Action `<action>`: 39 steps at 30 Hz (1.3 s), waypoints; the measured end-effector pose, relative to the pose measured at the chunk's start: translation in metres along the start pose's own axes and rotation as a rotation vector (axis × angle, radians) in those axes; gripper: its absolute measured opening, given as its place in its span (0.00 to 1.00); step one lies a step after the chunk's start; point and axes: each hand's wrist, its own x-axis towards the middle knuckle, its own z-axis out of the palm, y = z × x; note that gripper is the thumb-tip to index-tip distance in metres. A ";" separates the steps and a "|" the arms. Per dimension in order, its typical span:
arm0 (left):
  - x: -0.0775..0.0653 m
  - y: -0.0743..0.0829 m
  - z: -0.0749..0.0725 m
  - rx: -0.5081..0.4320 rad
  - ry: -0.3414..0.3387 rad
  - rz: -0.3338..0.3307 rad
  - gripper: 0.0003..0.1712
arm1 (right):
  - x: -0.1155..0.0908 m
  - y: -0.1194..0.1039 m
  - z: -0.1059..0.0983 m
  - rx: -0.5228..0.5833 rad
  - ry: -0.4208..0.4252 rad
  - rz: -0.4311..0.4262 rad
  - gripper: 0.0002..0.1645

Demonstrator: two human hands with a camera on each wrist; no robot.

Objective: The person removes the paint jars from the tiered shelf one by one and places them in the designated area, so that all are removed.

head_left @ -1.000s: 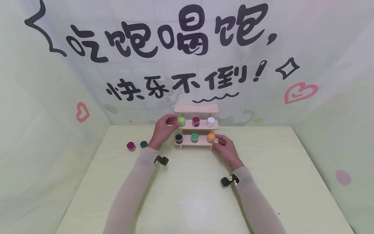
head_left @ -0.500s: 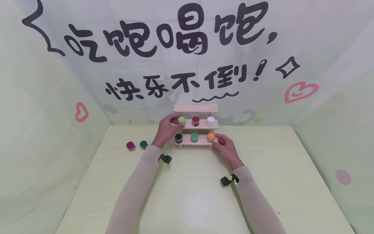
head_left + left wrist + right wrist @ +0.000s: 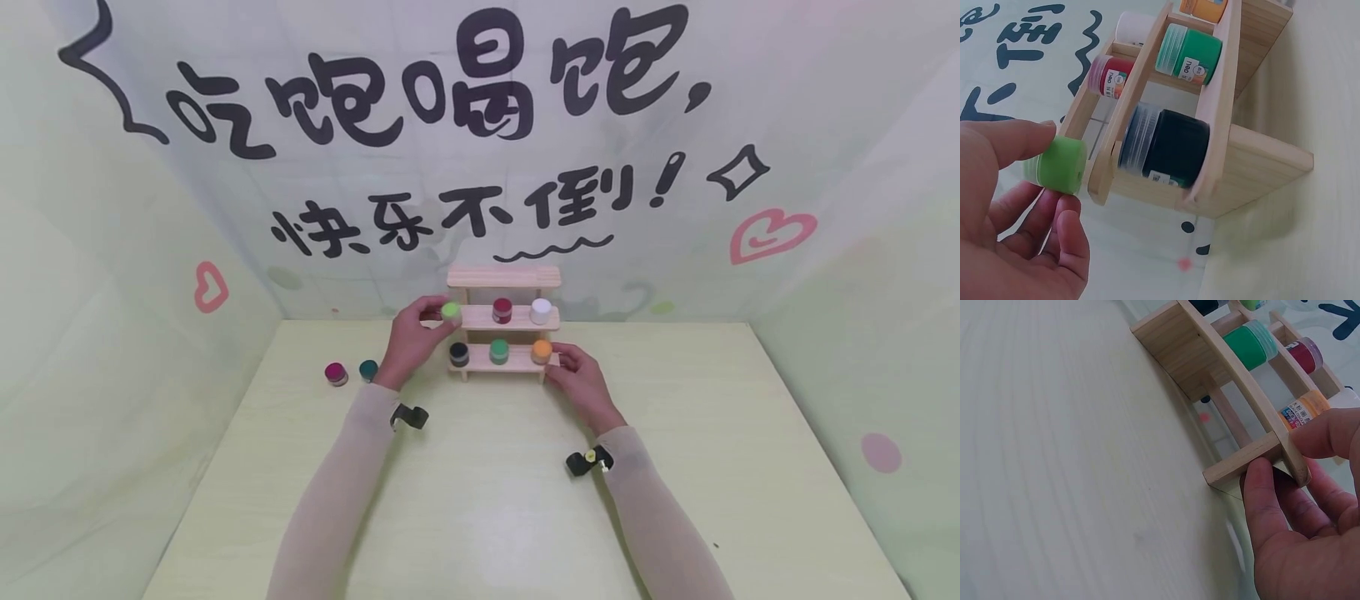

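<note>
My left hand (image 3: 411,340) pinches a light green paint jar (image 3: 1063,164) between thumb and fingers, off the left end of the middle shelf of a small wooden three-tier rack (image 3: 504,277). In the head view, my right hand (image 3: 582,385) grips the right end of the lowest shelf; the right wrist view has its thumb above the board and fingers below. A black jar (image 3: 1169,147), a green jar (image 3: 499,352) and an orange jar (image 3: 1305,410) stand along that shelf. On the middle one are a dark red jar (image 3: 502,312) and a white jar (image 3: 541,312).
Left of the rack, a magenta jar (image 3: 336,374) and a teal jar (image 3: 368,371) stand on the pale table (image 3: 480,500), the teal one beside my left wrist. Behind the rack hangs a printed backdrop (image 3: 637,283), with fabric sides left and right.
My left hand closed on the light green jar at the shelf's left end, then shifted it left past that end. My right hand has stayed on the rack.
</note>
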 end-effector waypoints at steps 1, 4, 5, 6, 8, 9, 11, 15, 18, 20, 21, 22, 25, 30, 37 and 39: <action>-0.001 -0.001 -0.002 -0.001 0.001 -0.002 0.28 | 0.000 0.000 0.000 0.005 -0.001 -0.004 0.28; -0.005 -0.004 -0.007 0.000 0.006 -0.003 0.28 | 0.001 0.001 0.000 0.009 0.009 -0.008 0.29; -0.006 -0.005 -0.008 0.001 0.010 -0.003 0.28 | 0.001 0.001 0.000 0.010 0.011 -0.007 0.29; -0.008 -0.006 -0.010 0.006 0.012 -0.005 0.28 | 0.002 0.000 0.000 0.007 0.012 -0.009 0.29; -0.011 -0.006 -0.012 0.011 0.014 -0.011 0.27 | 0.002 0.000 0.000 0.003 0.013 -0.009 0.30; -0.013 -0.006 -0.013 0.011 0.013 -0.015 0.27 | 0.002 0.000 -0.001 0.003 0.013 -0.007 0.30; -0.017 -0.006 -0.015 0.022 0.009 -0.022 0.27 | 0.002 -0.001 -0.001 0.005 0.014 -0.001 0.30; -0.024 -0.007 -0.017 0.027 0.005 -0.033 0.27 | 0.002 -0.001 -0.002 0.009 0.017 0.007 0.29; -0.028 -0.010 -0.019 0.029 -0.002 -0.038 0.26 | 0.001 -0.001 -0.002 0.015 0.021 0.014 0.29; -0.031 -0.013 -0.021 0.029 -0.005 -0.041 0.26 | 0.002 0.000 -0.002 0.024 0.023 0.015 0.28; -0.033 -0.014 -0.022 0.028 -0.006 -0.043 0.26 | 0.002 0.000 -0.002 0.028 0.024 0.016 0.28; -0.034 -0.015 -0.024 0.029 -0.005 -0.044 0.26 | 0.002 0.000 -0.002 0.033 0.025 0.018 0.28; -0.040 -0.020 -0.027 0.032 -0.006 -0.053 0.26 | 0.002 0.001 -0.002 0.028 0.021 0.011 0.28; -0.049 -0.027 -0.034 0.029 -0.011 -0.051 0.26 | 0.003 0.002 -0.001 0.017 0.015 0.000 0.28; -0.064 -0.040 -0.043 0.036 -0.016 -0.058 0.26 | 0.003 0.001 0.000 0.008 0.010 0.008 0.28; -0.069 -0.045 -0.045 0.038 -0.025 -0.067 0.27 | 0.003 0.001 0.000 0.003 0.013 0.015 0.28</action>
